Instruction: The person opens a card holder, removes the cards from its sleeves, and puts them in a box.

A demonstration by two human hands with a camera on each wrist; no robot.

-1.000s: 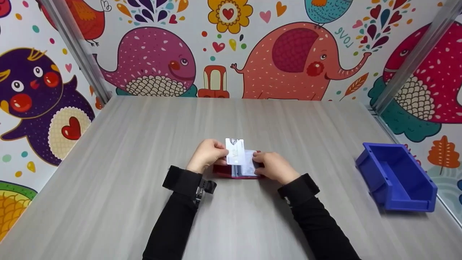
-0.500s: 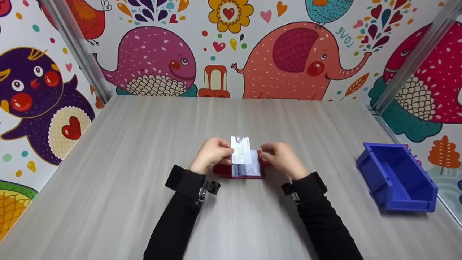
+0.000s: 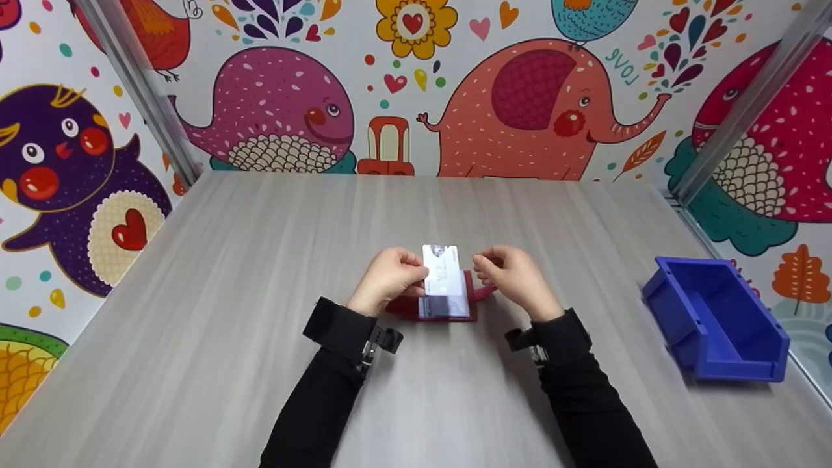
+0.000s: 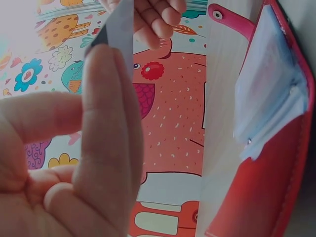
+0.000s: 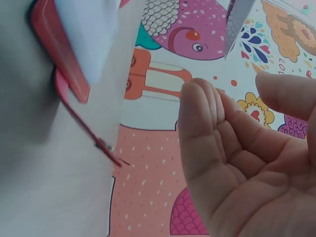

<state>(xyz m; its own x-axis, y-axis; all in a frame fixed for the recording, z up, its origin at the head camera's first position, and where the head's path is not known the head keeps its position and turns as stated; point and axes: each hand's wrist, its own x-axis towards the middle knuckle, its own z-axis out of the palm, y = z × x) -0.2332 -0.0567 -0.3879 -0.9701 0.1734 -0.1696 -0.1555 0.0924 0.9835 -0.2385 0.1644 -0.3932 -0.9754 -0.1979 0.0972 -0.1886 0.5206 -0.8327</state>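
My left hand (image 3: pixel 390 276) pinches a white card (image 3: pixel 443 268) with "VIP" lettering by its left edge. The card is held above an open red card holder (image 3: pixel 402 307) that lies on the table, and hides part of it. Clear plastic sleeves (image 4: pixel 269 84) fill the holder's middle. A strap (image 4: pixel 232 20) with a metal snap sticks out from its right side. Just right of the card is my right hand (image 3: pixel 517 276), its fingers loosely bent and nothing between thumb and fingertips in the right wrist view (image 5: pixel 237 148).
A blue plastic bin (image 3: pixel 744 372) stands at the right of the wood-grain table (image 3: pixel 292 214). Printed panels with cartoon animals (image 3: pixel 520 110) rise behind the table and along both sides.
My right hand has let go of the sleeves and moved up and right, off the holder. The left hand has carried the card a little to the right over the sleeves.
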